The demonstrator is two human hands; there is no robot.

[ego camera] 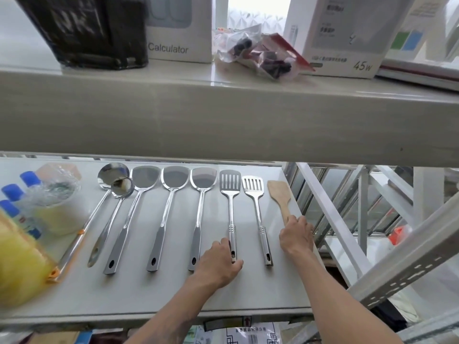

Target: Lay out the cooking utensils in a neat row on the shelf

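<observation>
Eight utensils in a row on the shelf point(248, 289), heads away, handles near. From the left: two ladles point(112, 192), three solid turners point(173, 194), two slotted turners point(230, 194), one wooden spatula point(279, 194) at the right end. Left hand point(218, 261) flat, fingers on the handle end of the first slotted turner. Right hand point(296, 235) curled over the spatula's handle. Bottles point(15, 194) and a wrapped tub point(58, 207) at far left.
</observation>
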